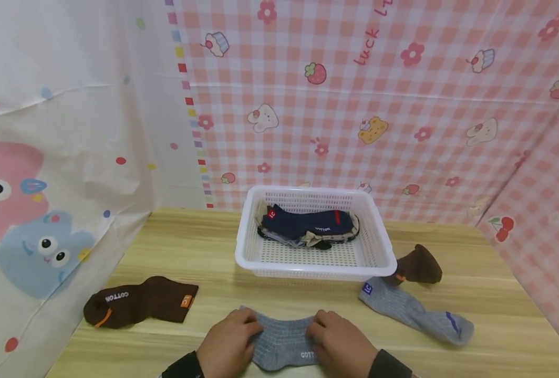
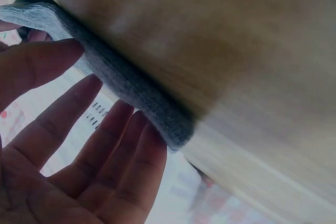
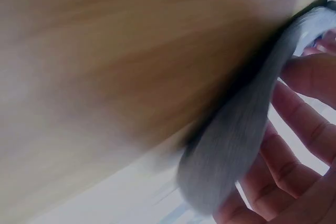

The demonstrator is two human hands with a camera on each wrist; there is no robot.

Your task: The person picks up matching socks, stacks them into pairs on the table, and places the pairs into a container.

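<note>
A grey sock with white lettering lies flat on the wooden table at the near middle. On its left end rests my left hand, fingertips touching the fabric. My right hand presses on the other end and covers part of the lettering. In the left wrist view, the sock appears edge-on, with fairly straight fingers against its surface. The right wrist view shows loosely bent fingers touching the sock, somewhat blurred.
A white plastic basket stands behind the hands, holding stacked socks with a navy sock on top. One brown sock lies at left. To the right, a light grey sock lies near a crumpled brown sock beside the basket.
</note>
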